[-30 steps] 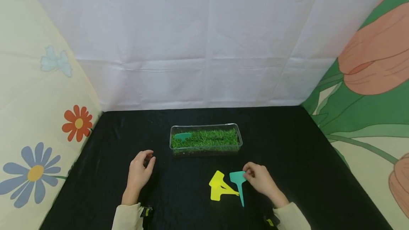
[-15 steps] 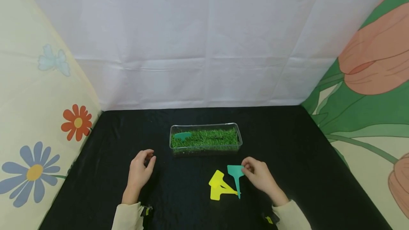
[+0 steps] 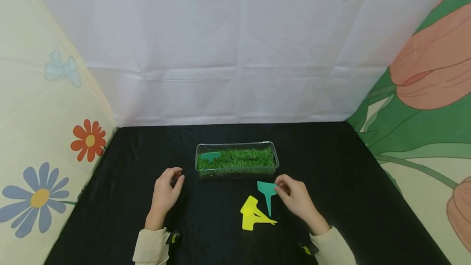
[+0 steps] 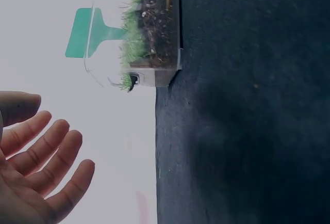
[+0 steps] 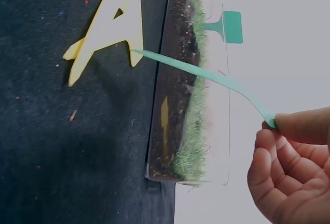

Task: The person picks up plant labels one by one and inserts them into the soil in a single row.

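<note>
My right hand (image 3: pixel 297 201) pinches a teal T-shaped plant label (image 3: pixel 268 189) by one side of its broad head, thumb against fingers. The label's stem points down towards me, and in the right wrist view its tip overlaps the yellow plant labels (image 5: pixel 105 28). Those lie overlapping on the black cloth, just left of this hand. My left hand (image 3: pixel 164 193) holds nothing; its fingers are loosely bent, left of the clear tray (image 3: pixel 237 174). Inside the tray, a green plant label (image 4: pixel 85 33) stands upright in the grass (image 3: pixel 243 160) near the left end.
Dark soil (image 4: pixel 157 33) shows through the tray's clear wall, under the grass. A yellow streak (image 5: pixel 164 121) appears on that wall. Black cloth (image 3: pixel 316 150) covers the table, with a white sheet (image 3: pixel 235 52) behind and flower-printed cloths (image 3: pixel 40 142) at the sides.
My right hand has moved forward and a little left, carrying the teal plant label away from beside the yellow ones. Lately my left hand has shifted slightly forward and right.
</note>
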`<state>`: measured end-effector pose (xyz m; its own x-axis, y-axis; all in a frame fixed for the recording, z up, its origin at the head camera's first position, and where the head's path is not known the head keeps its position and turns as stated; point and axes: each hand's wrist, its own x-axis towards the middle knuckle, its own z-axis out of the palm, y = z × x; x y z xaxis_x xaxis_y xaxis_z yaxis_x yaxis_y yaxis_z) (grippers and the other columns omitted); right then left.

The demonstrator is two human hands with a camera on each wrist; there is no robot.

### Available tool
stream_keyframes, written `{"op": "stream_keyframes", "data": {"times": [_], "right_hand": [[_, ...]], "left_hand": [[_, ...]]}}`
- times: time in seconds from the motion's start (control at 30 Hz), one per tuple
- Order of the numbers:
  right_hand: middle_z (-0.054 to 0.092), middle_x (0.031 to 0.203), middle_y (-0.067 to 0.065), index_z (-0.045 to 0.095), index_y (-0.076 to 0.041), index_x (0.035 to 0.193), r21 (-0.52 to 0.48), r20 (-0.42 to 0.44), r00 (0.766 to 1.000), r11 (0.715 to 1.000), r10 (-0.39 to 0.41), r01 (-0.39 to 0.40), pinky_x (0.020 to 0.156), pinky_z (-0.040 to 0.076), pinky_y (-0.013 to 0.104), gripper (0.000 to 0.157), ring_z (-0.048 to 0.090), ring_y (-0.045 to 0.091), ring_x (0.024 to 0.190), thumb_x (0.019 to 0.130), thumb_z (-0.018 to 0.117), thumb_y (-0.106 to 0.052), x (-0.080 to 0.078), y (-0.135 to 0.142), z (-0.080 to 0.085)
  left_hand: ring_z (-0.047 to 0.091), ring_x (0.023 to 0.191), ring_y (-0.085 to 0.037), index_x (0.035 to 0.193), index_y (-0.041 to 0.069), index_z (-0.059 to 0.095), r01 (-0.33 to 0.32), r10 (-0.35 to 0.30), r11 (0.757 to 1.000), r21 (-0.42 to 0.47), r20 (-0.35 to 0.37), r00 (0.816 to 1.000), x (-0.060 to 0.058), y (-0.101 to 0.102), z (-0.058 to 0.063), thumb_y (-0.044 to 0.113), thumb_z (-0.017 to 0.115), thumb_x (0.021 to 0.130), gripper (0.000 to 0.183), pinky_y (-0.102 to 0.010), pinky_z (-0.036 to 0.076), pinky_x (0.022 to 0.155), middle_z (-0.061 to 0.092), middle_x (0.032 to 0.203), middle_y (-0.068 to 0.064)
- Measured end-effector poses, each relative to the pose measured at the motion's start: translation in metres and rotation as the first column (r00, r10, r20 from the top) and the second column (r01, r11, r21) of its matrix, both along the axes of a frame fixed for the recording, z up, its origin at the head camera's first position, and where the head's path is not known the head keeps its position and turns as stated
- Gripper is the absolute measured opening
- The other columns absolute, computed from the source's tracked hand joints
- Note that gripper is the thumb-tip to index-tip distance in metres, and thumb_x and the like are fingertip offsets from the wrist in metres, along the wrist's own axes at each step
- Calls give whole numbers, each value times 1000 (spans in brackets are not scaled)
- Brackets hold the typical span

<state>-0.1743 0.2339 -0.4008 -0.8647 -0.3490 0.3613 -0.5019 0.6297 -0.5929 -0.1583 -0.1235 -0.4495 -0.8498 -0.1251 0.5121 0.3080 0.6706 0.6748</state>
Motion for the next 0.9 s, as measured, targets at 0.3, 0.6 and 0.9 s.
{"op": "stream_keyframes", "data": {"times": [0.3,0.6,0.9], "right_hand": [[56,69,-7,59,-10,83,-23,-92,996,1000,-1,-2,46,40,20,21,45,0,53,76,67,9,-3,-8,5],[57,71,-6,59,-8,83,-41,-162,986,998,29,-37,49,43,21,24,49,4,57,73,68,11,-6,-15,8],[58,72,-4,60,-7,83,-59,-160,986,997,48,-59,51,45,22,22,51,5,60,73,68,12,-7,-23,10]], "left_hand": [[58,74,-23,95,-1,62,23,-23,1000,8,-16,1000,-1,1,3,-4,65,79,17,-41,49,63,58,83,-9],[58,74,-21,95,0,62,37,-35,999,22,-54,998,-2,2,4,-4,65,79,17,-42,50,63,59,82,-9],[58,73,-20,94,-1,62,71,-72,997,-11,-82,994,-6,15,10,-6,67,77,18,-39,50,62,59,82,-8]]}}
